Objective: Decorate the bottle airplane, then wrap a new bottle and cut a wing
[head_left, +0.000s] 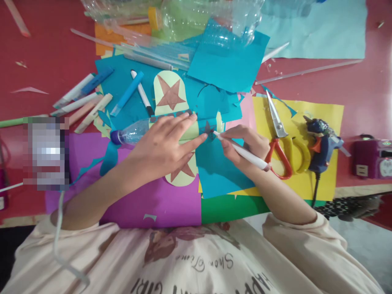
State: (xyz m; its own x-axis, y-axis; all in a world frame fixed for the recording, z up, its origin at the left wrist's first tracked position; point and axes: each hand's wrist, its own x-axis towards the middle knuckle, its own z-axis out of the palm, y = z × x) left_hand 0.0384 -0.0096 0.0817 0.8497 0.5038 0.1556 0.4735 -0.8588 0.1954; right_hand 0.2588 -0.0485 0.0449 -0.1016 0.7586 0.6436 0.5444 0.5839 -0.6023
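Red tabletop (45,49), heavily littered with coloured paper, markers and scraps. In the middle, a clear plastic bottle (131,132) lay on its side, blue cap (115,137) to the left, its body partly wrapped in pale and blue paper. A pale paper piece (165,109) bearing a brown star stuck out from the far side; another with a brown star showed on the near side, partly under the left hand (168,141). That hand lay across the wrapped body, fingers extended and slightly spread, index fingertip beside a dark star (209,130) on blue. Right hand (246,143) pinched a white marker (241,152) between thumb and fingers, slanted, tip at the star's edge. Beneath and around: a blue sheet (225,175), a purple sheet (147,204) to the left, a yellow sheet (326,183) to the right. On the yellow, scissors (277,122) lay with blades parted, near a blue glue gun (320,157); a purple box (364,151) stood farther right. Loose markers (92,83) were scattered left of the bottle's far side. Along the far edge, large clear bottles (180,18) lay near a pale blue sheet (337,34).
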